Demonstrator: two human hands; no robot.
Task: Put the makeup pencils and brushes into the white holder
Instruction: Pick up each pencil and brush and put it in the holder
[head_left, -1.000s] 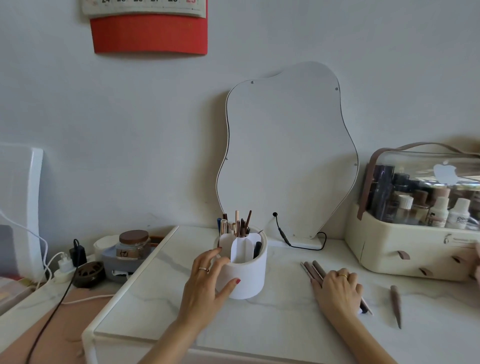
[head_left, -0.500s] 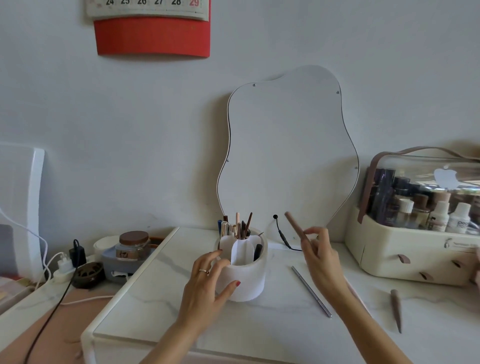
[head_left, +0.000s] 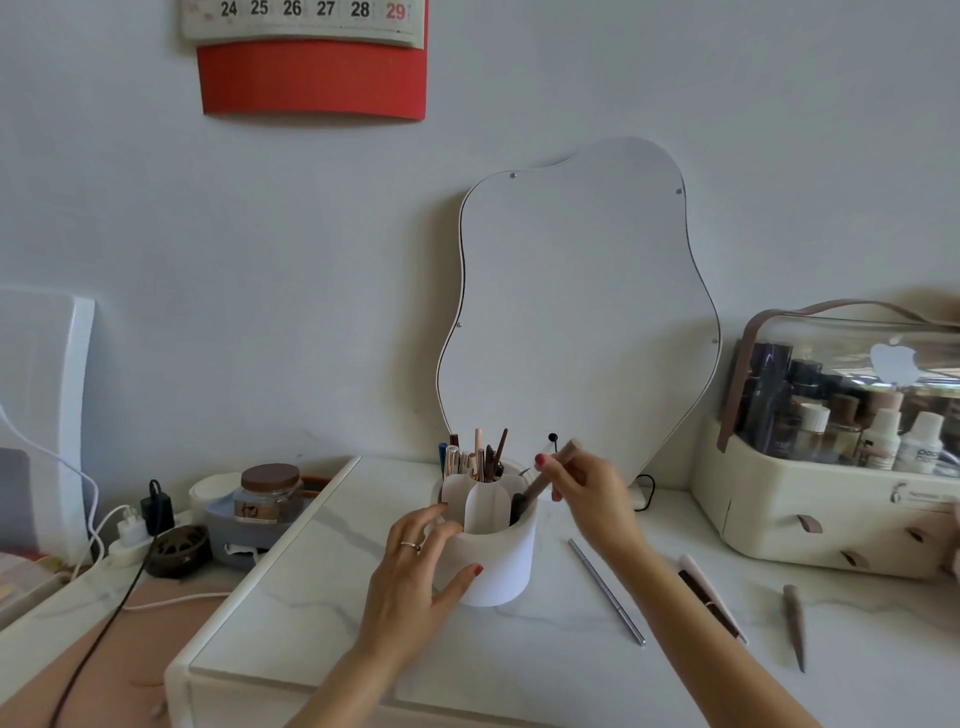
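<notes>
The white holder (head_left: 506, 564) stands mid-table with several pencils and brushes (head_left: 480, 460) upright in its back compartments. My left hand (head_left: 415, 566) wraps its left side. My right hand (head_left: 584, 486) pinches a brown pencil (head_left: 537, 486), tilted, with its lower end inside the holder's right compartment. On the table to the right lie a thin silver pencil (head_left: 605, 590), a dark pencil beside a pale one (head_left: 709, 597), and a brown tapered pencil (head_left: 795, 623).
A wavy mirror (head_left: 576, 312) leans on the wall behind the holder, its black cord at the base. A cream cosmetics case (head_left: 810, 519) with bottles stands at the right. Left of the table sit a jar (head_left: 270, 491), chargers and cables.
My right hand lifted a brown pencil off the table, carried it left and lowered its tip into the holder. My left hand stayed on the holder.
</notes>
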